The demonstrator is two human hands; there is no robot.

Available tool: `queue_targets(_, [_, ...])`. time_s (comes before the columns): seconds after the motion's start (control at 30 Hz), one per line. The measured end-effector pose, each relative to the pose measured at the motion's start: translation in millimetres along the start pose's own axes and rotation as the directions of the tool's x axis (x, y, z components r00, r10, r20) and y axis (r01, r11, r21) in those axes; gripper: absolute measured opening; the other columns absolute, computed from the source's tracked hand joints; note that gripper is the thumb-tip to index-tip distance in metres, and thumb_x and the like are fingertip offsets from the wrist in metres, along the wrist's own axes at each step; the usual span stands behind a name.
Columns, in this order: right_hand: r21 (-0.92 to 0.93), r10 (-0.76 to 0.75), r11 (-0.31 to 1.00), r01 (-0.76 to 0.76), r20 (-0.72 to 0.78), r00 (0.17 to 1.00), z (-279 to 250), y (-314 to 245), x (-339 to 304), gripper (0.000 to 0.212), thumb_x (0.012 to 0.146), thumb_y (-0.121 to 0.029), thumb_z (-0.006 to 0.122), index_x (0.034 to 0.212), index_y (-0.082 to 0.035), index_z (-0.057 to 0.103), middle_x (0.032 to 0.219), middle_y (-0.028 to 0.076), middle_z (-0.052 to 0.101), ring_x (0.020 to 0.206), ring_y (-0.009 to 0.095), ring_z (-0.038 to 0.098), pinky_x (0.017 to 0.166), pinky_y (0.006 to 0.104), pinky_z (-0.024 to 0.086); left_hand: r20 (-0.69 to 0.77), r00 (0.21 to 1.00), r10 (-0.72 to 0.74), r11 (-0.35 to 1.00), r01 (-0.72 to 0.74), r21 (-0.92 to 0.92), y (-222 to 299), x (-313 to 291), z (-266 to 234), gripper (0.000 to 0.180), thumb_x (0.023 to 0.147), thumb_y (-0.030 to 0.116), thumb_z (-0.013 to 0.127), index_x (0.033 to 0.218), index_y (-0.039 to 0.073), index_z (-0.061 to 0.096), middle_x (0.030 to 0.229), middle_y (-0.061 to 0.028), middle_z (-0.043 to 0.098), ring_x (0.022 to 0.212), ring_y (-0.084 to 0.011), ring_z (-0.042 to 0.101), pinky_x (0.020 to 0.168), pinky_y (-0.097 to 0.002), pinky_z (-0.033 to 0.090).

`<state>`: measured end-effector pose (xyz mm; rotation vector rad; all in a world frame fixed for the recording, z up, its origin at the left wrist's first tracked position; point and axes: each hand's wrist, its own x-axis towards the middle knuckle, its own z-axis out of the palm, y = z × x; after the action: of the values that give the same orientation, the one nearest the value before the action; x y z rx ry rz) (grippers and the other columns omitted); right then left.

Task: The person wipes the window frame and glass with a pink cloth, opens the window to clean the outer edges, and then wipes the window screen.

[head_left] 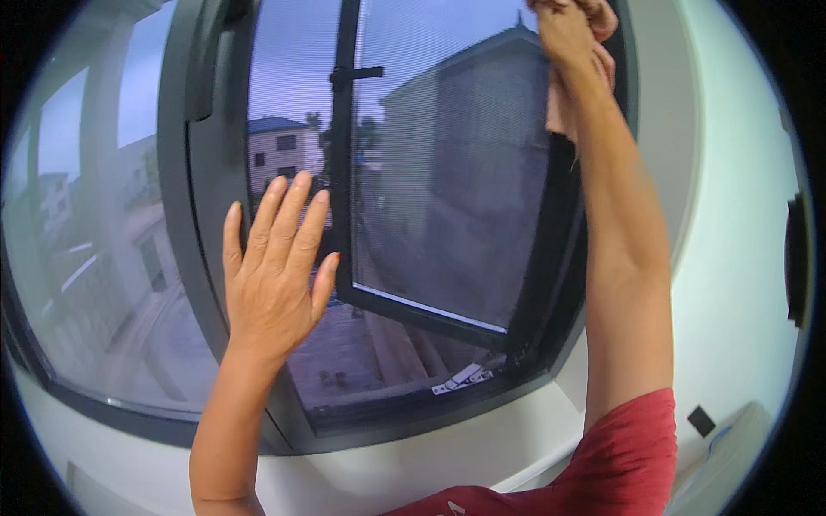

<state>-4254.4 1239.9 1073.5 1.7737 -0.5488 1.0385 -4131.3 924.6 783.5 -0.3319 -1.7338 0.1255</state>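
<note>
Pink cloth [561,110] is at the upper right of the window, bunched at its top and hanging loose below, its long axis running roughly up and down and its free end pointing downward. Right hand [564,33] grips it with curled fingers, though the fingertips are hard to make out so close to the picture's edge. Dark window frame [361,419] contains a sash [430,320] that stands ajar, and the sash in turn holds a pane [456,206]. A black handle [357,74] sticks out rightward from the sash's left upright, and a metal stay [465,378] lies slantwise at the lower right corner. Left hand [274,288] holds nothing, fingers upward and spread, in front of the window.
</note>
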Motion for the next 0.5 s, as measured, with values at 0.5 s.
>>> queue_targets(0.5, [-0.881,0.591,0.413,0.230,0.451,0.669,38.6,-119.2,-157.2,0.042,0.094,-0.034,0.053,0.124,-0.006,0.059,0.115,0.017,0.063,0.106,0.035,0.059,0.092,0.0450,0.043,-0.140,0.985,0.098,0.985,-0.076,0.153,-1.1,-0.1,6.4,0.048,0.091,0.021,0.060,0.138,0.014,0.054,0.147,-0.0082,0.050,0.139,-0.0261,0.043,0.116,-0.0483,0.026])
